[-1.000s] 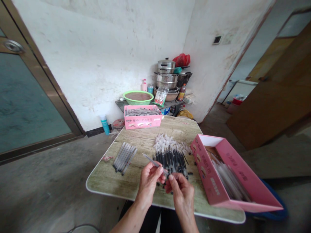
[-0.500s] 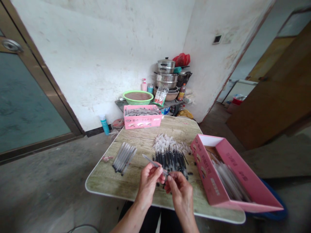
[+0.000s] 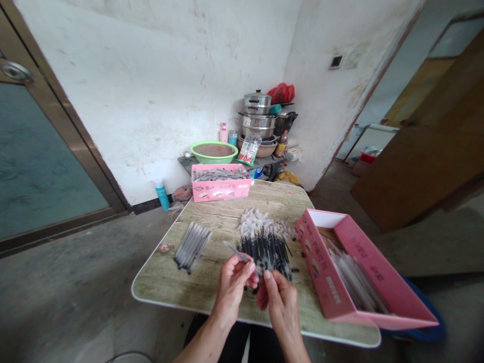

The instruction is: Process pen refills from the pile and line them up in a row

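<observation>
My left hand (image 3: 232,285) pinches a clear pen barrel (image 3: 236,253) that slants up to the left above the table. My right hand (image 3: 280,300) is closed in a pinch at the barrel's near end, fingertips meeting those of the left hand; what it grips is too small to see. Just beyond both hands lies a heap of black refills with pale tips (image 3: 264,239). A small bundle of finished pens (image 3: 192,244) lies to the left on the wood-patterned table (image 3: 166,282).
An open pink box (image 3: 374,282) with clear barrels sits at the table's right edge, tilted over it. Another pink box (image 3: 221,182) stands at the far edge. Behind are a green basin (image 3: 214,150), stacked pots (image 3: 259,118), a glass door left and a wooden door right.
The hands have stayed together over the near edge, with only small finger shifts at the barrel's end. The view has drifted slightly.
</observation>
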Motion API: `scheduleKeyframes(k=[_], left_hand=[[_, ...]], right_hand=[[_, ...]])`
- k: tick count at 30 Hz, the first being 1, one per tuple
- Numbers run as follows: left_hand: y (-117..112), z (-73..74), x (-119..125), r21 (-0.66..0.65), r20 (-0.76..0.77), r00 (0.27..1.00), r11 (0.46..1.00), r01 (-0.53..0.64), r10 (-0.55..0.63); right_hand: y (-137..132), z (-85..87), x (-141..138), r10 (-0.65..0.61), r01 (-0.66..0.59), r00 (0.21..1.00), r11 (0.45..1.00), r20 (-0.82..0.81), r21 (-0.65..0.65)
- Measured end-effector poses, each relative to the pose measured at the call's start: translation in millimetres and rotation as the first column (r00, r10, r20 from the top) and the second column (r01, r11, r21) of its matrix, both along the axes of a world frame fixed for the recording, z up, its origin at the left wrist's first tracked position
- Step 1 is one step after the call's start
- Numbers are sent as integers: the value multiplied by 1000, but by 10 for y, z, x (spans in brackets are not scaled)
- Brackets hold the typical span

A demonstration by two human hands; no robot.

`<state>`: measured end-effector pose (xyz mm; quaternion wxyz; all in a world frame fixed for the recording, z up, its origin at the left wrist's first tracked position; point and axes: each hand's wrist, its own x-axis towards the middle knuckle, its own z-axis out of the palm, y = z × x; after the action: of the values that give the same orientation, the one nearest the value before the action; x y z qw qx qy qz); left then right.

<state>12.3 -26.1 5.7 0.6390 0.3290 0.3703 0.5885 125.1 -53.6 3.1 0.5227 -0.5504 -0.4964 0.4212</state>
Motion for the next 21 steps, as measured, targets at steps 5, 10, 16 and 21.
scheduleKeyframes(k=[5, 10, 16, 21], left_hand=[[17, -6, -19, -10, -6, 1000, 1000, -24, 24], [17, -22, -17, -10, 2, 1000, 1000, -6, 6], [23, -26, -28, -12, 1, 1000, 1000, -20, 20], [27, -16, -24, -10, 4, 1000, 1000, -10, 10]], right_hand=[[12, -9, -2, -16, 16, 996, 1000, -88, -7], [11, -4, -8, 15, -14, 998, 1000, -54, 9], [7, -47, -2, -1, 3, 992, 1000, -123, 19], [-5, -25, 2, 25, -26, 998, 1000, -60, -5]])
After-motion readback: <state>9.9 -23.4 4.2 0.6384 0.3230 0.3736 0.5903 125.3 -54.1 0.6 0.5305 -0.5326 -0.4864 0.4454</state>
